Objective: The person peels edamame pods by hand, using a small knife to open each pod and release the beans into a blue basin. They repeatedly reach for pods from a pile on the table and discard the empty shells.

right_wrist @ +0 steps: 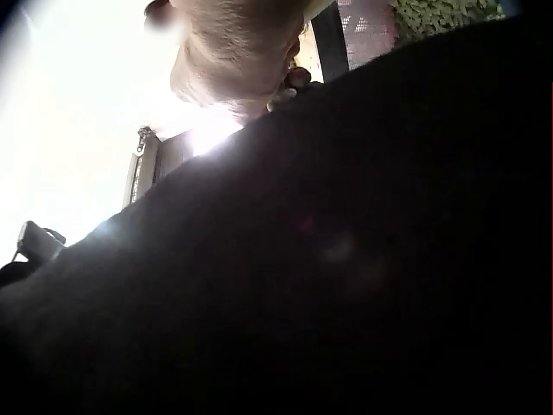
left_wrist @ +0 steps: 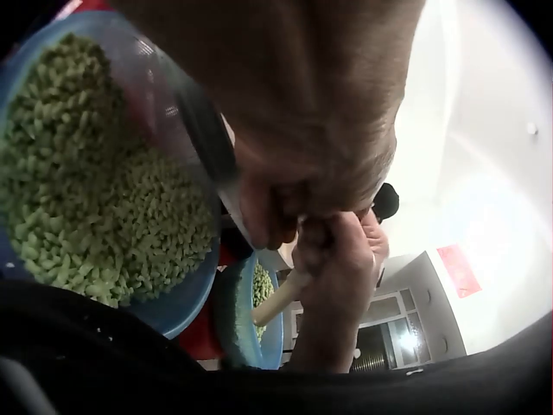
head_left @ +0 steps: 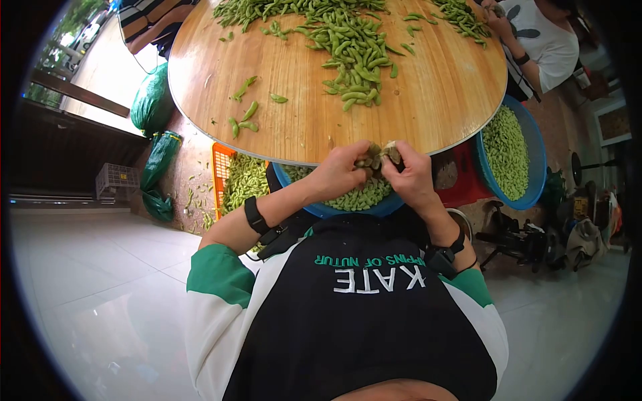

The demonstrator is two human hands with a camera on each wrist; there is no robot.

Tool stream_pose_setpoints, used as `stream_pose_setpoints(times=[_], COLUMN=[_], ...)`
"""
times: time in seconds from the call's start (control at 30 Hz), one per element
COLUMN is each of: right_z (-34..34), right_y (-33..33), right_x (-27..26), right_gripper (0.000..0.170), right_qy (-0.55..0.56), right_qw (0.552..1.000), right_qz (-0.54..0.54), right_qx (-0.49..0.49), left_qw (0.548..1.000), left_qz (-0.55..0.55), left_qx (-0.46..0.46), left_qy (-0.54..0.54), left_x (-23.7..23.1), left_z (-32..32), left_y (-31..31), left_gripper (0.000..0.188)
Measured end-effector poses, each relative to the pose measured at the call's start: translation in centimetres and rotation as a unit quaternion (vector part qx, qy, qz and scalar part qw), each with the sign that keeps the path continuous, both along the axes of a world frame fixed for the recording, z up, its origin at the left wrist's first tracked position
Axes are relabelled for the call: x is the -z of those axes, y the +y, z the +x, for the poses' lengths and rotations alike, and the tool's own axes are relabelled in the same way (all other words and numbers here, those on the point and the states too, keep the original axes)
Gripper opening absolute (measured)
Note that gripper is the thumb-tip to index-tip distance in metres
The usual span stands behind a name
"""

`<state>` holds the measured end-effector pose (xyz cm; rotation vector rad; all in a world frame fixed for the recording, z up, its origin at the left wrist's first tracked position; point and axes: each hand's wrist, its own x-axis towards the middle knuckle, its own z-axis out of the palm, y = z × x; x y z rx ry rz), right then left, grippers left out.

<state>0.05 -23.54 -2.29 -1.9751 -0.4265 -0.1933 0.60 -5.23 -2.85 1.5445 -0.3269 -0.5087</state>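
At the near edge of the round wooden table (head_left: 287,134), my left hand (head_left: 344,171) and right hand (head_left: 412,175) come together fingertip to fingertip. Both have curled fingers with brownish coverings on the tips, and they pinch a small bean pod that the fingers mostly hide. Below them sits a blue basin (head_left: 319,210) of shelled green beans (head_left: 361,198). In the left wrist view, the left hand (left_wrist: 311,164) is close above the right hand (left_wrist: 333,281). The right wrist view catches the back of the right hand (right_wrist: 238,56); dark cloth blocks most of it.
Green bean pods (head_left: 354,60) are heaped across the table's far side, with several loose pods (head_left: 249,110) nearer. An orange crate (head_left: 219,174) of pods stands left; another blue basin (head_left: 537,144) of beans stands right. Green sacks (head_left: 150,103) lie left. A person (head_left: 552,43) sits at right.
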Motion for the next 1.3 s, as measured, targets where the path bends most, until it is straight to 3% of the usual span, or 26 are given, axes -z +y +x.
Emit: stream_pose_setpoints(times=[0.03,0.1,0.2,0.23,0.27,0.3,0.4,0.43,0.47,0.5,0.53,0.6,0.63,0.67,0.73,0.8,0.87,1.1,1.13,1.17,1.2,1.27,1.3], right_z=[0.0,0.1,0.1,-0.1,-0.3,-0.2,0.1,0.4,0.8,0.7,0.6,0.4,0.8,1.0,1.5,1.6,1.4,0.7,0.8,0.8,0.9,1.2,1.5], right_y=[-0.2,-0.9,-1.3,-1.1,-0.8,-0.4,0.6,0.7,0.9,1.1,1.2,1.4,1.1,0.9,1.0,1.2,1.6,1.1,1.0,1.1,1.4,1.8,2.0], right_x=[-0.2,-0.2,0.0,-0.5,-0.8,-0.6,0.2,0.2,0.1,-0.3,-0.5,-0.7,0.3,1.0,1.6,1.4,1.1,1.2,1.0,0.9,0.7,0.2,0.0], right_gripper=[0.013,0.012,0.01,0.008,0.007,0.007,0.013,0.019,0.025,0.031,0.031,0.029,0.026,0.026,0.02,0.018,0.016,0.026,0.029,0.029,0.03,0.032,0.031], right_qy=[0.003,0.033,0.07,0.137,0.203,0.201,0.229,0.301,0.367,0.368,0.366,0.338,0.343,0.342,0.378,0.394,0.409,0.404,0.414,0.414,0.418,0.423,0.42], right_qw=[1.0,0.999,0.997,0.986,0.966,0.966,0.95,0.904,0.845,0.844,0.844,0.878,0.882,0.882,0.837,0.818,0.799,0.809,0.799,0.798,0.79,0.782,0.768], right_qz=[0.009,0.025,0.037,0.099,0.16,0.16,0.202,0.283,0.359,0.353,0.354,0.297,0.278,0.28,0.371,0.399,0.424,0.412,0.42,0.422,0.431,0.439,0.461], right_qx=[-0.003,0.005,0.004,-0.003,-0.01,-0.011,-0.067,-0.109,-0.15,-0.166,-0.168,-0.164,-0.165,-0.165,-0.135,-0.13,-0.121,-0.115,-0.119,-0.117,-0.124,-0.13,-0.143], left_qw=[1.0,0.993,0.988,0.988,0.999,0.997,0.987,0.987,0.995,0.993,0.964,0.841,0.787,0.786,0.672,0.69,0.838,0.827,0.947,0.982,0.982,0.968,0.964], left_qz=[0.001,-0.013,0.057,0.058,0.005,-0.048,-0.126,-0.124,-0.053,0.017,0.112,0.291,0.396,0.397,0.476,0.452,0.345,0.374,0.231,0.067,0.068,-0.116,-0.132], left_qx=[0.0,-0.002,-0.041,-0.041,-0.029,-0.016,-0.062,-0.06,-0.084,-0.109,-0.156,-0.227,-0.229,-0.228,-0.221,-0.205,-0.165,-0.157,-0.161,-0.152,-0.151,-0.087,-0.091], left_qy=[0.0,-0.115,-0.138,-0.137,-0.04,0.056,0.081,0.079,0.018,-0.043,-0.186,-0.397,-0.414,-0.415,-0.522,-0.526,-0.388,-0.39,-0.157,0.091,0.091,0.207,0.213], left_x=[-0.1,-0.8,-2.4,-2.5,-2.6,-2.7,-2.0,-1.6,-1.2,-1.2,-1.8,-1.4,-1.9,-1.9,-2.8,-2.7,-1.9,1.3,0.3,-0.5,-1.2,-2.2,-2.5], left_z=[-0.2,-0.6,-0.6,-0.4,-0.1,0.2,0.1,0.0,0.1,0.2,0.5,2.6,3.4,3.9,4.6,5.0,5.7,8.7,8.6,8.4,8.0,6.4,5.8], left_y=[0.2,0.3,0.9,0.9,0.9,1.0,0.6,1.0,1.9,2.8,4.0,7.6,9.0,9.1,8.6,6.2,3.7,3.9,4.3,4.5,4.4,4.2,3.8], left_gripper=[0.027,0.032,0.033,0.033,0.033,0.032,0.023,0.023,0.019,0.014,0.014,0.023,0.024,0.024,0.022,0.02,0.02,0.017,0.015,0.014,0.014,0.011,0.01])
